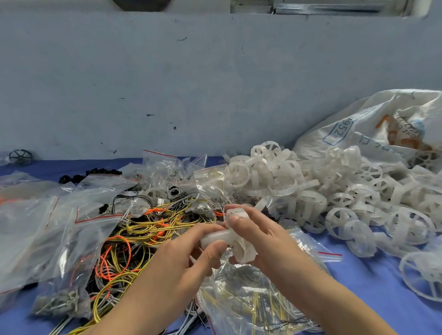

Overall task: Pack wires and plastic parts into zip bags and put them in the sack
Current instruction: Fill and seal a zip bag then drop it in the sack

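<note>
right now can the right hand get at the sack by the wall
Probably, though not freely: the right hand grips a white plastic part together with the left hand, and the pile of white wheels lies between it and the sack, so it would have to go over that pile.

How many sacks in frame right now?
1: the sack, far right by the wall, behind the pile of white plastic wheels. Others could be out of frame.
</note>
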